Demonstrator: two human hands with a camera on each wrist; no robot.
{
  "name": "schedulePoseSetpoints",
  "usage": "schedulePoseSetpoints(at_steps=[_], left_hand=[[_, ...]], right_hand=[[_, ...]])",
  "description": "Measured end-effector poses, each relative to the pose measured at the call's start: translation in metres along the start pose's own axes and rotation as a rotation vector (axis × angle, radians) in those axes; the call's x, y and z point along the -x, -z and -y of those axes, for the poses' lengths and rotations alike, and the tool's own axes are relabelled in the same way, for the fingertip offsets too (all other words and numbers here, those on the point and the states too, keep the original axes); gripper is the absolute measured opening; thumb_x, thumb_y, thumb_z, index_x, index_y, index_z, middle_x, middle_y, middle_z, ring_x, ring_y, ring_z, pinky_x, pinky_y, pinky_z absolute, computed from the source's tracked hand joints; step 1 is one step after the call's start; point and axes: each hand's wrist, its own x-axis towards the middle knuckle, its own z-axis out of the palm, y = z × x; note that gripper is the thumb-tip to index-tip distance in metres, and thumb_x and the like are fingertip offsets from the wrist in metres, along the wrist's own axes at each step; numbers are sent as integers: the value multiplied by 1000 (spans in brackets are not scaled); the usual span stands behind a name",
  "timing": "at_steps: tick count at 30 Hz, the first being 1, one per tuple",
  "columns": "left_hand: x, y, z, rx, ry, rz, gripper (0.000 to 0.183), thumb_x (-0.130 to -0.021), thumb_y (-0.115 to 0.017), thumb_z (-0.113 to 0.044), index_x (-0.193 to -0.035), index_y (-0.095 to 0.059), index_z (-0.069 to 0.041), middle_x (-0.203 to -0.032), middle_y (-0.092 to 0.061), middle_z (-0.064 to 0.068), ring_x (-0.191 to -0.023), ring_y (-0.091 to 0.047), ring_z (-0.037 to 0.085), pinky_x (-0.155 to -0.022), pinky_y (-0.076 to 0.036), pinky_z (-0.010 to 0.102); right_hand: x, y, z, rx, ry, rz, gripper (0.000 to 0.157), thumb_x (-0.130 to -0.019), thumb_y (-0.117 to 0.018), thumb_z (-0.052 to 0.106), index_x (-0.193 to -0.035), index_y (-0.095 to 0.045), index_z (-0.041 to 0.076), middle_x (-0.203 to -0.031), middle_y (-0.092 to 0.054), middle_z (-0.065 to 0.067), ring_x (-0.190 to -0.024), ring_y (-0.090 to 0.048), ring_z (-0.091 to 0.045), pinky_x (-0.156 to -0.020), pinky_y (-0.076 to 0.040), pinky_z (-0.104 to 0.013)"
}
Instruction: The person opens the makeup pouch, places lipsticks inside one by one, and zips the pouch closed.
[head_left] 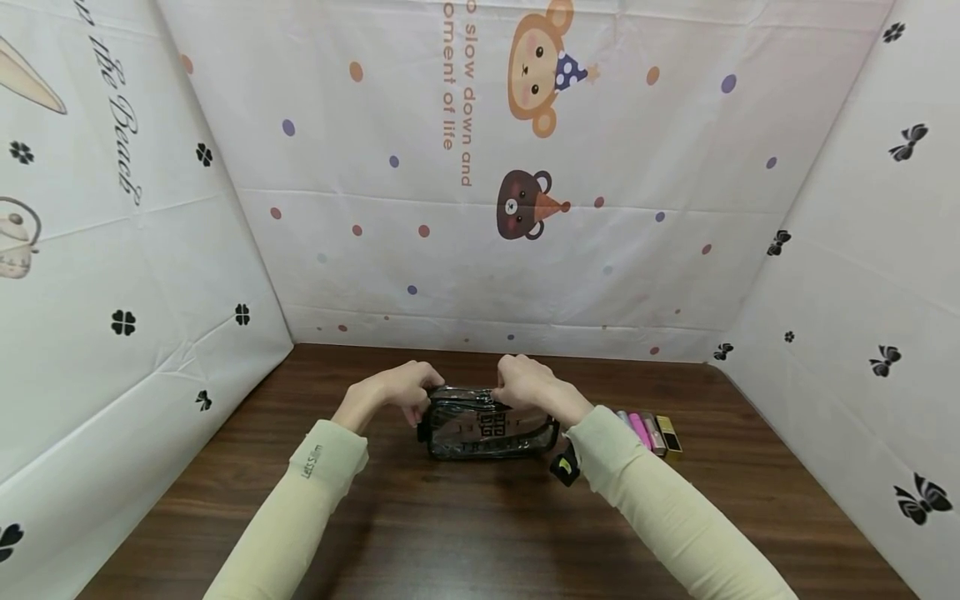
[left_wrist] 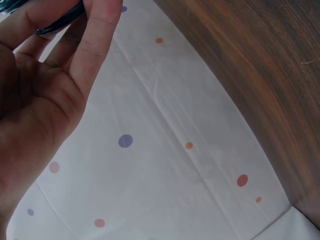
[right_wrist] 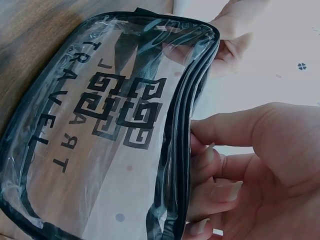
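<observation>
A clear zip pouch (head_left: 487, 429) with black trim and the word TRAVEL on its side stands upright on the brown table. My left hand (head_left: 397, 390) grips its upper left corner; in the left wrist view only a bit of black trim (left_wrist: 62, 19) shows between the fingers. At the top edge, right of the middle, my right hand (head_left: 531, 387) pinches the zipper side. Up close in the right wrist view, thumb and fingertips meet at the black zipper band (right_wrist: 180, 135). Whatever the right fingertips hold there is partly hidden. Through the clear wall the pouch looks empty.
Just right of the pouch, partly behind my right sleeve, lie a pink stick (head_left: 640, 429), a grey-brown one (head_left: 656, 435) and a black-and-gold item (head_left: 669, 433). A small black object with a yellow mark (head_left: 565, 467) is near my right wrist. White printed sheets (head_left: 480, 275) surround the table.
</observation>
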Motion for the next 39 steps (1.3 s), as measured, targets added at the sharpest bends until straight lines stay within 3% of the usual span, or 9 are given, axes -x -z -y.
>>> schedulePoseSetpoints(at_steps=[2, 5, 7, 10, 13, 21, 29, 34, 39], left_hand=[[-1, 0, 1, 5, 3, -1, 54, -80, -43, 14, -131, -45, -4, -126, -49, 22, -65, -65, 28, -57, -54, 33], [-2, 0, 2, -8, 0, -2, 48, -81, -41, 13, -121, -56, -8, -96, -61, 19, -64, -65, 27, -56, -54, 32], [-2, 1, 3, -16, -9, -4, 44, -80, -40, 13, -108, -63, -12, -76, -59, 16, -62, -64, 27, -56, -54, 34], [-3, 1, 4, -28, -28, 2, 38, -80, -40, 12, -91, -65, -13, -66, -55, 14, -61, -64, 26, -57, -54, 37], [-3, 1, 3, -27, -32, 13, 37, -79, -41, 13, -91, -66, -12, -70, -56, 13, -61, -64, 27, -57, -54, 36], [-1, 1, 1, -30, -17, 19, 47, -80, -41, 13, -114, -61, -13, -78, -59, 12, -63, -65, 28, -54, -53, 30], [-2, 2, 0, -37, -14, 17, 44, -80, -40, 13, -100, -66, -17, -75, -58, 15, -64, -65, 29, -54, -53, 31], [-3, 2, 1, -35, -16, 12, 48, -78, -42, 15, -110, -63, -15, -83, -61, 12, -64, -64, 29, -54, -53, 31], [-2, 1, 0, -60, -36, 17, 44, -80, -38, 13, -99, -65, -16, -71, -58, 19, -64, -64, 30, -53, -53, 31]], right_hand=[[0, 0, -3, 8, -4, -3, 47, -88, -57, 23, -48, -34, 17, -40, -20, 6, -37, -13, -9, -38, -14, -24], [-1, 1, -8, 20, -21, -11, 47, -88, -57, 22, -47, -33, 17, -40, -19, 6, -38, -12, -9, -39, -13, -23], [-1, 1, -11, 20, -31, -13, 50, -87, -57, 21, -45, -30, 16, -39, -18, 6, -38, -10, -9, -39, -12, -24], [0, 1, -14, 14, -34, -6, 50, -87, -57, 21, -45, -31, 16, -39, -18, 6, -37, -10, -9, -39, -12, -23], [0, 1, -15, 7, -26, 1, 50, -87, -57, 22, -44, -32, 17, -38, -18, 6, -37, -11, -8, -38, -13, -23], [3, 4, -19, 5, -13, -4, 50, -86, -57, 20, -45, -29, 16, -40, -17, 6, -38, -10, -9, -40, -12, -23], [5, 6, -27, 1, -34, -10, 47, -86, -59, 21, -49, -31, 17, -41, -20, 6, -39, -13, -9, -40, -13, -23], [4, 7, -28, 3, -34, -1, 46, -86, -59, 21, -49, -32, 16, -41, -20, 5, -39, -14, -9, -40, -14, -23], [6, 10, -30, -13, -32, 4, 50, -86, -58, 22, -46, -30, 16, -40, -18, 6, -38, -11, -9, -39, -12, -23]])
